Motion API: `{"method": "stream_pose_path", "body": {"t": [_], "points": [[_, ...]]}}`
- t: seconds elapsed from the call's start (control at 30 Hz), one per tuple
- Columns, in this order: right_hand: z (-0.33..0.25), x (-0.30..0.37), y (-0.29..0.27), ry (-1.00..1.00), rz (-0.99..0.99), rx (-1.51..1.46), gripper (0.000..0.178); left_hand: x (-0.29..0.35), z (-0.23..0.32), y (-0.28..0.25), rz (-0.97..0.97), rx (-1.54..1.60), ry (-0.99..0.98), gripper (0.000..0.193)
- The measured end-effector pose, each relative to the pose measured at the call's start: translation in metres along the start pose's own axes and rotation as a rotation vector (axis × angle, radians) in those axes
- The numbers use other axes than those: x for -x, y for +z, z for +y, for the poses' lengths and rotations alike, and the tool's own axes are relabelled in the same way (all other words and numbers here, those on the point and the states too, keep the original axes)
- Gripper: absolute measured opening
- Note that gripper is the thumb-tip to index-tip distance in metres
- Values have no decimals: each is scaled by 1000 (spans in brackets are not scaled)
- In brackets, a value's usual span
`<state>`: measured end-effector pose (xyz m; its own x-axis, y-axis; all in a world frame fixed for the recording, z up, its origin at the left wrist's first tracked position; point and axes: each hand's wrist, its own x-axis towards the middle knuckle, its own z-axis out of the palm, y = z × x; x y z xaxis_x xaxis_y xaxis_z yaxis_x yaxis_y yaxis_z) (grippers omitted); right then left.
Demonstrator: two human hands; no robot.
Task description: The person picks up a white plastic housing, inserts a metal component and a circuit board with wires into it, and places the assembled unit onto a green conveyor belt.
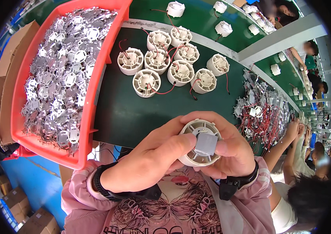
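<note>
Above my lap, both hands grip a white round plastic housing, its ribbed inner side facing up. A grey square metal piece sits in its middle. My left hand wraps the housing's left side, its thumb tip at the left edge of the grey piece. From the right, my right hand cups the rim, its thumb touching the piece's right edge. The fingers beneath the housing are partly hidden. Beyond my hands, several similar white housings with red and black wires stand on the green table.
At my left is a red bin full of flat silver metal plates. A pile of grey parts with red wires lies at the right. Behind a pale metal rail, a green belt carries more housings. Co-workers sit along the right.
</note>
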<state>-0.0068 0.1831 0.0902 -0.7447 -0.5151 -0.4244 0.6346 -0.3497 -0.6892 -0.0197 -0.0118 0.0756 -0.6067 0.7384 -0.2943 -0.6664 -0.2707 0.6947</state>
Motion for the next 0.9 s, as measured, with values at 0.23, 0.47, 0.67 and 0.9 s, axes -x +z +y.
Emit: {"method": "stream_pose_path", "body": {"t": [0.23,0.47,0.67,0.9], "points": [[10,1,-4,-67,26,49,64,-2,-15,12,151,92,124,37],[-10,6,-3,-254,38,521,72,1,-5,4,180,-702,345,51],[-3,4,-2,-712,102,1352,75,4,-2,7,235,-754,332,61],[-7,12,5,-617,229,1330,64,10,-1,3,265,-915,646,26]]}}
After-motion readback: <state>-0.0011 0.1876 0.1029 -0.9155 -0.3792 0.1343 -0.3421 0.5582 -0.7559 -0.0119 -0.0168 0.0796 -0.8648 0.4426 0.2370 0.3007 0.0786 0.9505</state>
